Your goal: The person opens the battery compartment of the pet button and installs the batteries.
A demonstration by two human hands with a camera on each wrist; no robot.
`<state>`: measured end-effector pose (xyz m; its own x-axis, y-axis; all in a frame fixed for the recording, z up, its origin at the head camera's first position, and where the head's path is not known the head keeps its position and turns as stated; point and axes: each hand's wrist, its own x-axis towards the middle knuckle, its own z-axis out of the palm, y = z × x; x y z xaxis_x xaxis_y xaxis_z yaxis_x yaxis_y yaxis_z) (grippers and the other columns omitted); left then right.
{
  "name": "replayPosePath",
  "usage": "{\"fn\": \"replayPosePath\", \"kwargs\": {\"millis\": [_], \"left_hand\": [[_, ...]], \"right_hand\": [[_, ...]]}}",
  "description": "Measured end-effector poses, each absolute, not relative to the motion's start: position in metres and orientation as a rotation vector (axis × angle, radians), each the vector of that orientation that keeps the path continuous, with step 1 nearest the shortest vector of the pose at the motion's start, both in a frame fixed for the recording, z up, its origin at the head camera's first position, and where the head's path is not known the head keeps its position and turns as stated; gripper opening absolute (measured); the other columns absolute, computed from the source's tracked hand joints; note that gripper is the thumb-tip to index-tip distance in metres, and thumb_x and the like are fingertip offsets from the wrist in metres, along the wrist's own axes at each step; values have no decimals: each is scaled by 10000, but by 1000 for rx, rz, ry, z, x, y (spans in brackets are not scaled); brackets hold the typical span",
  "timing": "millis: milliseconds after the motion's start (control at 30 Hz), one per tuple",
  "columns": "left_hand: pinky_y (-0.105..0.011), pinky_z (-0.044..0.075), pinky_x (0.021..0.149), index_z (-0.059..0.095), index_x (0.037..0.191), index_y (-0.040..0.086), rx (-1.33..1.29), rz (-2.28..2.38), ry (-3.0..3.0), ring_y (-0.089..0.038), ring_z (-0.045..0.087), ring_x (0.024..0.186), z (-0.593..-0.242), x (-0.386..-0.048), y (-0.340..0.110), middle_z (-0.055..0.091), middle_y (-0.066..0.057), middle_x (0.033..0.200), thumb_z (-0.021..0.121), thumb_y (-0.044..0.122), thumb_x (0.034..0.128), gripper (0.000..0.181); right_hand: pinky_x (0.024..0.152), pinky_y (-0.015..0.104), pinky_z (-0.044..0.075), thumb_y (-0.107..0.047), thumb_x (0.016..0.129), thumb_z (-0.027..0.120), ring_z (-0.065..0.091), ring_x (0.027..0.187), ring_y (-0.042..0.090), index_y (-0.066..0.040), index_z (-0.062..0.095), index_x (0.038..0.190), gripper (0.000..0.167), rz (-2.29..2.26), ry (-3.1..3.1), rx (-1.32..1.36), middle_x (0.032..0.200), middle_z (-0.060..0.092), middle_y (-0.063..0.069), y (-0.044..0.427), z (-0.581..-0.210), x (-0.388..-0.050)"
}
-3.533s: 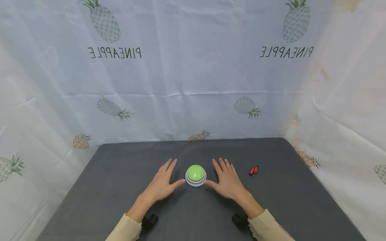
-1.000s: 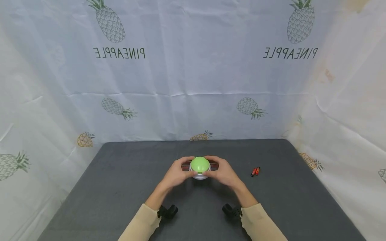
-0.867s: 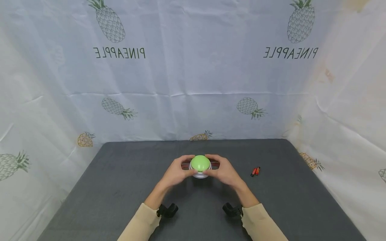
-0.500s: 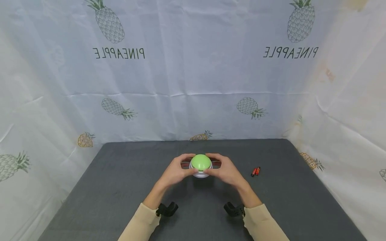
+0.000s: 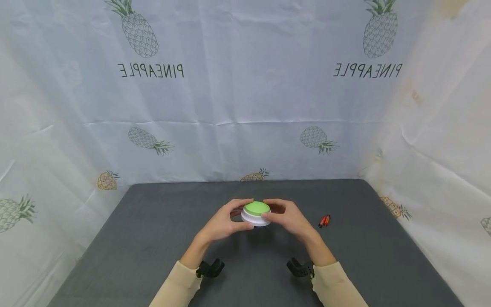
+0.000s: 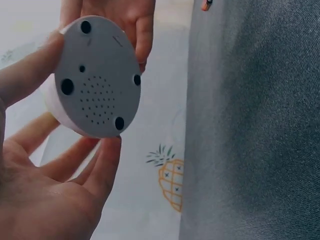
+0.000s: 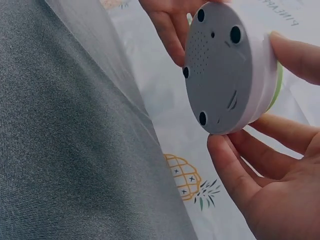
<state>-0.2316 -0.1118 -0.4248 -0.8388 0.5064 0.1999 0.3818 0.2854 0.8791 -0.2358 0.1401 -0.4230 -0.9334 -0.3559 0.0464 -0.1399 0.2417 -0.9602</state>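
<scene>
A round sound button [image 5: 256,220] with a green dome and white base is held above the dark table, its dome tipped away from the head camera. My left hand [image 5: 223,220] grips its left side, thumb at the near lower edge and fingers behind. On the opposite side my right hand [image 5: 288,217] holds it, thumb against the near side by the dome. In the left wrist view the underside of the button [image 6: 102,80] shows speaker holes, several dark round feet and a small hole. A slot also appears on the underside of the button [image 7: 220,70] in the right wrist view.
Two small red batteries with dark ends [image 5: 324,221] lie side by side on the table [image 5: 161,238], right of my right hand. A pale pineapple-print curtain [image 5: 245,94] surrounds the back and sides. Each wrist wears a black camera mount [image 5: 210,268].
Earlier both hands lay spread beside the button on the table; now they grip it, lifted. In the last half second its dome tipped away and my left thumb slid lower. The batteries stayed put.
</scene>
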Motion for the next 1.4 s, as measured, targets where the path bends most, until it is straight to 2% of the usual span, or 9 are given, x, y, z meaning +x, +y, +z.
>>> {"fn": "replayPosePath", "kwargs": {"millis": [267, 433, 600, 833, 1033, 1267, 1400], "left_hand": [[-525, 386, 1097, 531, 1480, 116, 809, 1666, 2403, -277, 533, 1261, -429, -235, -112, 530, -94, 1430, 753, 236, 941, 595], [-472, 435, 1063, 498, 1494, 60, 775, 1738, 2347, -276, 558, 1257, -430, -238, -110, 536, -118, 1417, 720, 224, 970, 592], [-437, 485, 999, 534, 1475, 96, 712, 1768, 2390, -248, 596, 1194, -430, -238, -110, 596, -88, 1345, 696, 290, 985, 551], [-426, 530, 920, 581, 1424, 104, 659, 1820, 2407, -225, 644, 1107, -432, -238, -107, 644, -79, 1256, 642, 312, 1019, 460], [-503, 536, 882, 647, 1330, 66, 588, 1833, 2417, -205, 665, 1017, -433, -237, -104, 679, -92, 1179, 616, 324, 1032, 395], [-431, 573, 774, 671, 1255, -13, 537, 1788, 2425, -202, 668, 939, -432, -237, -101, 690, -134, 1142, 563, 241, 1064, 336], [-489, 572, 776, 662, 1256, -18, 552, 1799, 2405, -209, 672, 923, -431, -236, -99, 682, -149, 1143, 555, 260, 1067, 352]], "right_hand": [[998, 544, 464, -325, 978, 693, 607, 1132, 277, -61, 602, 1395, 502, -1763, 2300, -515, 1331, 619, 132, 140, -425, -238], [1019, 550, 444, -333, 995, 671, 591, 1196, 299, -74, 555, 1446, 532, -1731, 2294, -543, 1358, 603, 141, 142, -424, -238], [1017, 526, 457, -316, 982, 691, 554, 1266, 333, -96, 525, 1475, 565, -1714, 2297, -568, 1407, 571, 139, 144, -421, -237], [986, 490, 487, -247, 952, 738, 581, 1219, 319, -79, 514, 1475, 593, -1727, 2385, -668, 1383, 585, 139, 140, -420, -235], [974, 436, 508, -196, 942, 752, 607, 1184, 296, -62, 565, 1408, 520, -1771, 2423, -729, 1318, 615, 131, 135, -424, -236], [957, 452, 515, -220, 938, 758, 644, 1113, 259, -70, 612, 1349, 462, -1774, 2463, -691, 1246, 654, 105, 133, -427, -234], [933, 452, 518, -231, 936, 759, 651, 1081, 244, -83, 638, 1325, 434, -1784, 2495, -665, 1213, 673, 87, 133, -427, -233]]}}
